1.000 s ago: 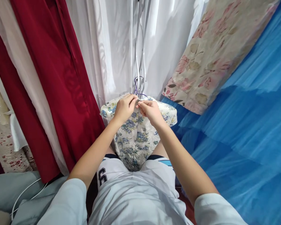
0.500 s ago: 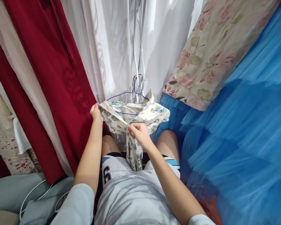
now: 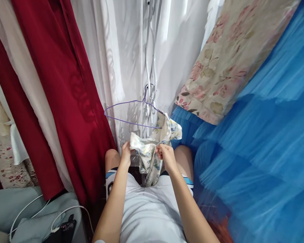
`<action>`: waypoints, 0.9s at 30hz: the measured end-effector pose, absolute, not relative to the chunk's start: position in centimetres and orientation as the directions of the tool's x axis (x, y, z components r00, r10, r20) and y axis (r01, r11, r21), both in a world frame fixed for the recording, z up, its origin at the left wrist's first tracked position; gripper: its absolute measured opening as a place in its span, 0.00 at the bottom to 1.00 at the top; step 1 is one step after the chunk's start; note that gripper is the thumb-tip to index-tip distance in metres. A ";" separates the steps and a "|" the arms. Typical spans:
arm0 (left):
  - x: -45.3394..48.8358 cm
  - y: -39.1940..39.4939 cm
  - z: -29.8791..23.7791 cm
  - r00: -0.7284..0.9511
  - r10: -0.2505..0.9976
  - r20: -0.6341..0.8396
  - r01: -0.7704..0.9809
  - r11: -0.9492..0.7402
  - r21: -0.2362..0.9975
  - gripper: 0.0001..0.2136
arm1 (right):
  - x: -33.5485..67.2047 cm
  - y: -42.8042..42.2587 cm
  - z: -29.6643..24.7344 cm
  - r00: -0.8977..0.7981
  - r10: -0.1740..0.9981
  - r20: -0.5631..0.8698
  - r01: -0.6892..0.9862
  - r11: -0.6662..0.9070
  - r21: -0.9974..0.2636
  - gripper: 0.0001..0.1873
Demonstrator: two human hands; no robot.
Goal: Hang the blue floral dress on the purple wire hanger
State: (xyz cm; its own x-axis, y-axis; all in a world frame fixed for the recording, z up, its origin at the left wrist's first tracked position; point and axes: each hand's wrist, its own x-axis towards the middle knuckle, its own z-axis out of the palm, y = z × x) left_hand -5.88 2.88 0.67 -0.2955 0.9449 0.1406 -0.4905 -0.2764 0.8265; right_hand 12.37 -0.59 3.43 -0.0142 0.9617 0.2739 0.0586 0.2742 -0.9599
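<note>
A purple wire hanger (image 3: 126, 102) hangs by its hook from a white metal rack in front of me. From its right arm hangs a white floral garment (image 3: 149, 152) with blue and yellow print; the hanger's left arm is bare. My left hand (image 3: 126, 152) is closed at the garment's left edge, gripping the fabric. With pinched fingers, my right hand (image 3: 164, 152) holds the cloth near its middle. The garment's lower part drops between my knees.
Dark red cloth (image 3: 66, 84) hangs on the left, white curtain (image 3: 124, 50) behind. A pink-flowered cloth (image 3: 218, 77) and blue tulle (image 3: 255, 145) fill the right. At lower left, a white cable (image 3: 73, 207) and black device (image 3: 68, 227) rest on a grey cushioned surface (image 3: 15, 199).
The garment's left side has come off the hanger, baring its left arm. My left hand has moved right and down with the fabric; my right hand has moved right and slightly down.
</note>
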 end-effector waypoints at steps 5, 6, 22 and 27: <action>-1.9 -0.8 4.0 -0.044 0.890 0.455 -0.368 -0.438 0.820 0.13 | 13.3 -1.1 3.5 -0.257 0.947 0.192 0.189 0.244 -0.951 0.06; -1.0 -1.6 4.4 0.002 0.863 0.506 -0.302 -0.481 0.823 0.14 | 13.6 -1.4 3.8 -0.301 0.929 0.217 0.191 0.282 -0.940 0.06; -3.1 -0.7 1.9 0.630 0.722 0.288 0.014 -0.381 0.925 0.25 | 19.3 -4.7 7.7 -0.601 0.785 0.150 -0.222 0.016 -0.975 0.19; -5.8 0.2 0.7 0.561 0.807 0.184 0.314 -0.414 0.855 0.21 | 25.2 -1.6 13.1 -0.262 0.921 0.290 -0.042 0.289 -0.956 0.09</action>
